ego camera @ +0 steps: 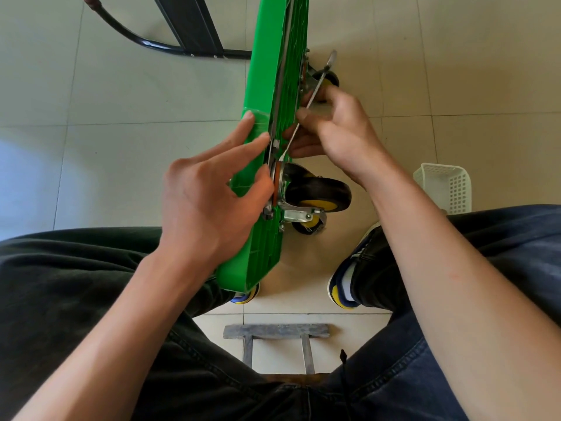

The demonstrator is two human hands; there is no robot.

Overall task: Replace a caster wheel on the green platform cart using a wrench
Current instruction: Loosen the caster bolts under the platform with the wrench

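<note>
Cart (261, 95) stands on edge on the floor between your knees, near caster (318, 194) facing right. Your right hand (340, 126) grips the wrench (315, 89); left hand (209, 189) lies flat, fingers straight, on the deck. Wrench looks angled: it could slip off the fastener, and the cart could tip.

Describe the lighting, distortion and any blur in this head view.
Head view: soft daylight, a pale glare patch on the floor tiles at left; wide-angle lens bows the tile lines and stretches the forearms; the green cart, wrench and both hands, left and right, look sharp; soft shadow under the caster wheel.
</note>
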